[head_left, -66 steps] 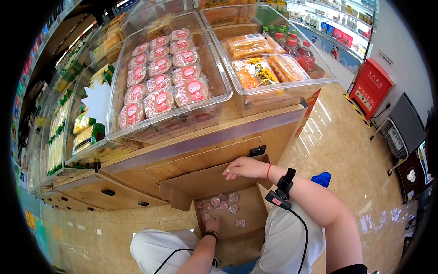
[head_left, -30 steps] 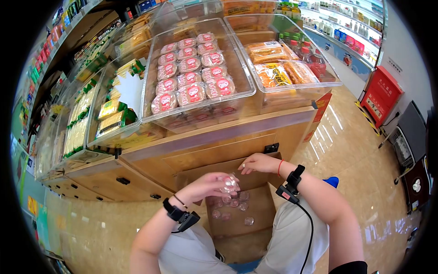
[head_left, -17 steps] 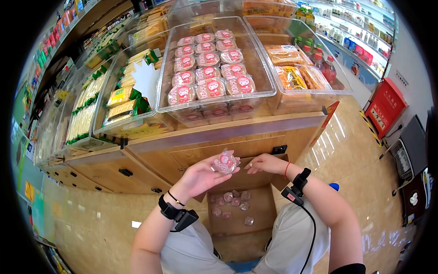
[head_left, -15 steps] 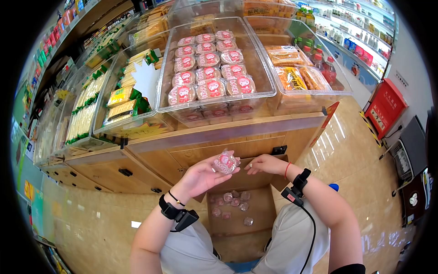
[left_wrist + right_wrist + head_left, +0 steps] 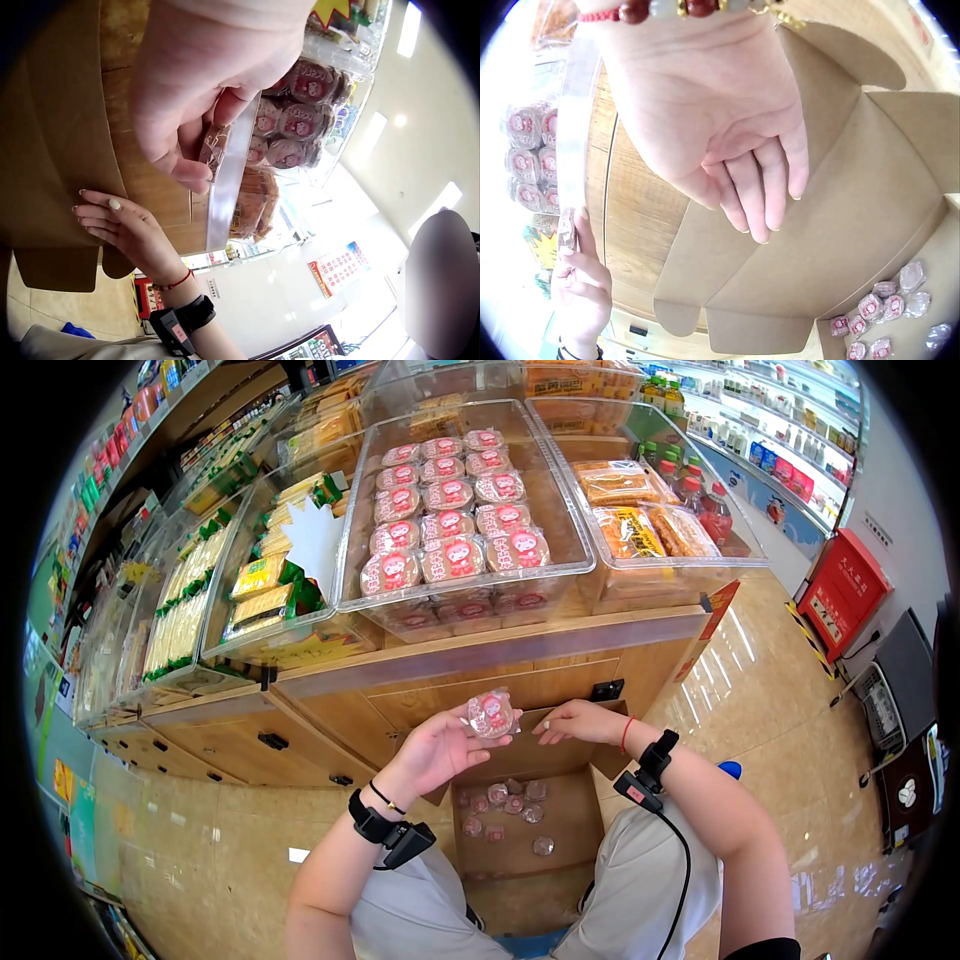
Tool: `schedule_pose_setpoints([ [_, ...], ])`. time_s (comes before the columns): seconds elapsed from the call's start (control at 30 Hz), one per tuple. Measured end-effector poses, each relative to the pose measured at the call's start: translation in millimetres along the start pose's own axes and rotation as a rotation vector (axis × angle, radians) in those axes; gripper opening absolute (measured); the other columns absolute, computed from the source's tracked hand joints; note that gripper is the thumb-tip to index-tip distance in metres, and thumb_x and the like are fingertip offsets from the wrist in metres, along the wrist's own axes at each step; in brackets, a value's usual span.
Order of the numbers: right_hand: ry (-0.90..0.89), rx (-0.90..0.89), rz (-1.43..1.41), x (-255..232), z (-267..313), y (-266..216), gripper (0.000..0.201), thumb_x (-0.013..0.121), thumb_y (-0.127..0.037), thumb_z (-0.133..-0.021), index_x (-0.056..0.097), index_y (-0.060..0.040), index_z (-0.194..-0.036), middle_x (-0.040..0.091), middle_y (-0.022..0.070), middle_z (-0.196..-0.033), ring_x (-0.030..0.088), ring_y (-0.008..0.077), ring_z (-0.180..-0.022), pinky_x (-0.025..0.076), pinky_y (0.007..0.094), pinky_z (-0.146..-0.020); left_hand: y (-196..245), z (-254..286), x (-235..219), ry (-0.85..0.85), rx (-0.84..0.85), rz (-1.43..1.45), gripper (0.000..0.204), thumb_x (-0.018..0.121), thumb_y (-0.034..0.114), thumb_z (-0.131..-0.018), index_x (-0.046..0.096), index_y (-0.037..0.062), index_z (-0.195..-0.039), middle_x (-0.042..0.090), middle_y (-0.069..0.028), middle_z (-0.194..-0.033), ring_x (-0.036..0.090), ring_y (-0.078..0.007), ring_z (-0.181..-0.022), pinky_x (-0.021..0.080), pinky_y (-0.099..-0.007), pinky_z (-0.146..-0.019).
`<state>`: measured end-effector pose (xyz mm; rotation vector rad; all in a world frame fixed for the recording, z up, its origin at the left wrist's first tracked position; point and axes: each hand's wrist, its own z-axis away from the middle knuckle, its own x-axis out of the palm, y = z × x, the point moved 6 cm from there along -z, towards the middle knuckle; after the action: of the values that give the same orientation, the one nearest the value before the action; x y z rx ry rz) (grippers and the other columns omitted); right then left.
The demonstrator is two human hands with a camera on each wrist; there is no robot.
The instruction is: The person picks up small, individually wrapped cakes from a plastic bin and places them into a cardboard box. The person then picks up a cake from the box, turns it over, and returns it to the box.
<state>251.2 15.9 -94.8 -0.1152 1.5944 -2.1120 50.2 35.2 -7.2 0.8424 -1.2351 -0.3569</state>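
My left hand [image 5: 436, 752] holds a round, flat cake in a clear wrapper [image 5: 492, 715] between thumb and fingers, its pink printed face showing in the head view. In the left wrist view the wrapped cake [image 5: 214, 153] is seen edge-on. My right hand [image 5: 588, 722] is relaxed beside the raised flap of a cardboard box [image 5: 510, 862], its palm and loosely bent fingers bare in the right wrist view. Several similar wrapped cakes [image 5: 871, 306] lie loose on the box floor, below both hands.
Behind the box stands a wooden display cabinet [image 5: 420, 712]. On it, a clear bin [image 5: 575, 565] holds rows of the same cakes, with bread packs [image 5: 630, 532] to the right and green-ended packs [image 5: 262, 610] to the left. The person's knees flank the box.
My left hand has come up out of the box with one wrapped cake and turned its printed face up. The right hand has stayed near the flap. The head view has shifted.
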Motion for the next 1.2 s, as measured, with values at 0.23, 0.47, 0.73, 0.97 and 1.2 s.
schedule_pose_setpoints([
  [0.23,0.006,-0.011,0.011,-1,0,-1,0.034,0.044,-0.017,-0.093,0.063,0.0008,-0.114,0.069,0.0119,-0.100,0.064,0.0173,-0.093,0.048,0.0287,-0.088,0,2,-4,0.070,0.021,-0.109,0.054,0.041,0.020,-0.092,0.031,0.0014,-0.141,0.046,-0.0202,-0.136,0.055,-0.0301,-0.117,0.048,-0.0326,-0.089],
  [0.47,0.005,-0.015,0.024,0,2,-5,0.033,0.042,-0.016,-0.095,0.063,0.0009,-0.113,0.069,0.0118,-0.100,0.064,0.0169,-0.093,0.048,0.0290,-0.088,3,2,-1,0.088,0.041,-0.210,0.044,0.040,0.017,-0.095,0.036,0.0000,-0.136,0.050,-0.0223,-0.130,0.055,-0.0370,-0.115,0.051,-0.0368,-0.091],
  [0.73,0.001,-0.009,0.022,-1,4,-6,0.033,0.042,-0.017,-0.096,0.063,0.0001,-0.114,0.068,0.0108,-0.100,0.063,0.0159,-0.093,0.048,0.0280,-0.088,19,2,15,0.211,0.290,-0.777,0.032,0.059,0.004,-0.087,0.055,0.0035,-0.119,0.062,-0.0095,-0.110,0.062,-0.0206,-0.098,0.050,-0.0294,-0.086],
  [0.97,-0.004,-0.020,0.042,-1,4,-4,0.032,0.044,-0.016,-0.093,0.064,-0.0004,-0.113,0.069,0.0103,-0.100,0.064,0.0156,-0.092,0.049,0.0282,-0.088,102,56,121,0.403,0.855,-1.576,0.033,0.064,-0.009,-0.070,0.068,0.0046,-0.100,0.062,-0.0068,-0.098,0.060,-0.0190,-0.088,0.048,-0.0286,-0.080],
  [1.2,-0.028,0.009,0.075,-2,3,-3,0.035,0.042,-0.016,-0.094,0.061,-0.0019,-0.119,0.067,0.0103,-0.107,0.062,0.0161,-0.099,0.046,0.0288,-0.093,195,75,146,0.770,1.180,-1.597,0.025,0.070,0.005,-0.077,0.068,0.0056,-0.102,0.068,-0.0042,-0.092,0.059,-0.0128,-0.083,0.044,-0.0258,-0.074],
])
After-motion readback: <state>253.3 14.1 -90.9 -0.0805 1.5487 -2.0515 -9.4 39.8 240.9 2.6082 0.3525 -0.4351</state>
